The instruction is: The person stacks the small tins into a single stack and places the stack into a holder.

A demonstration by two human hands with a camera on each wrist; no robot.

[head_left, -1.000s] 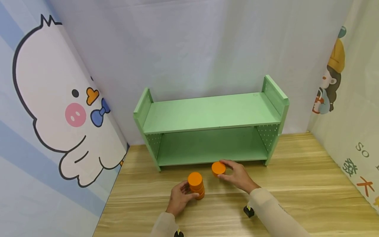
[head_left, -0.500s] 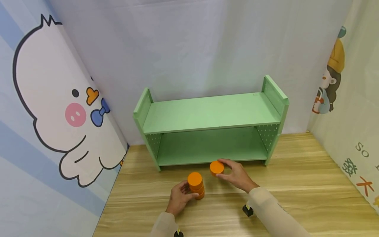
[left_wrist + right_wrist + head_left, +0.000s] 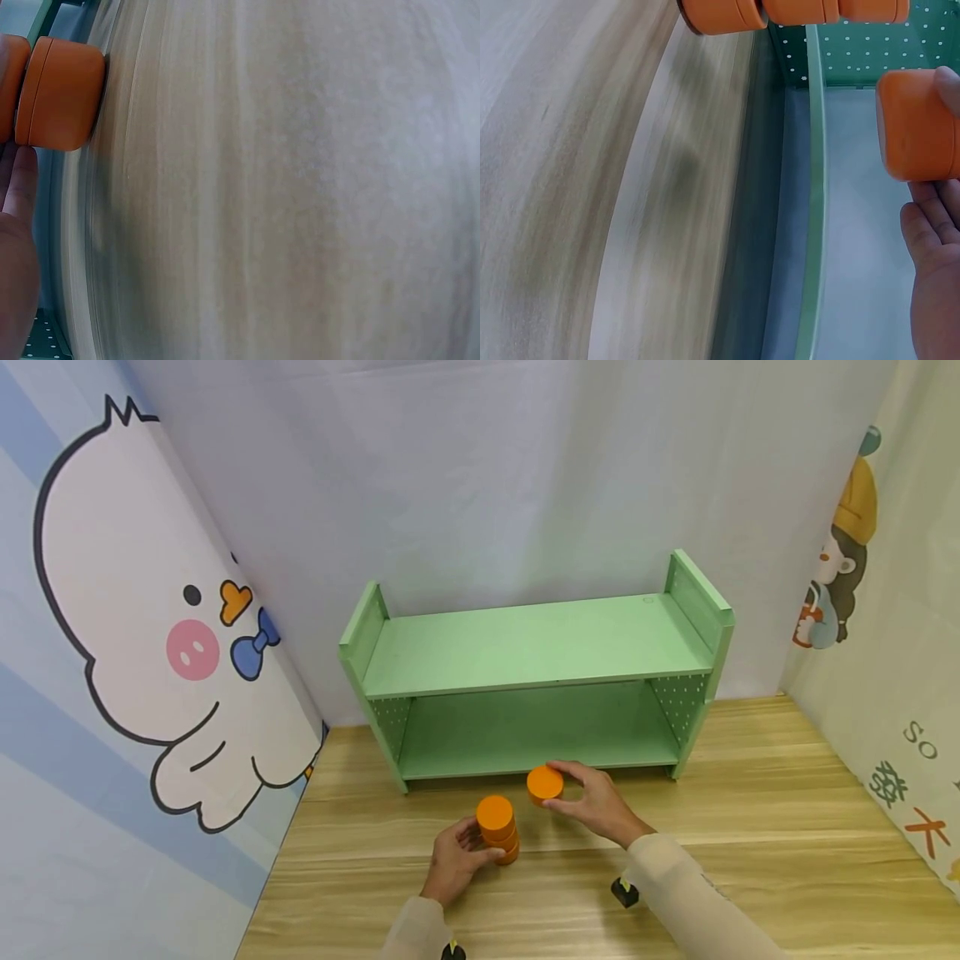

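Note:
A stack of three squat, round orange containers [image 3: 496, 817] stands upright on the wooden table. My left hand [image 3: 453, 865] holds it from the left, thumb at the near side and fingers behind. Each container shows a thin seam, clear on the lowest container [image 3: 64, 94] in the left wrist view. My right hand [image 3: 597, 806] grips a matching single orange container [image 3: 545, 783] between thumb and fingers, up and to the right of the stack. In the right wrist view this held container [image 3: 915, 124] is raised over the table, apart from the stack.
A green two-tier shelf [image 3: 536, 647] with perforated side panels stands behind both hands, its lower board close beyond the held container. Wood-grain table [image 3: 750, 827] surrounds the hands. Printed fabric [image 3: 480, 485] hangs at the back and both sides.
My right hand has moved slightly left and away from me with its container, toward the stack. The left hand and the stack stay in place.

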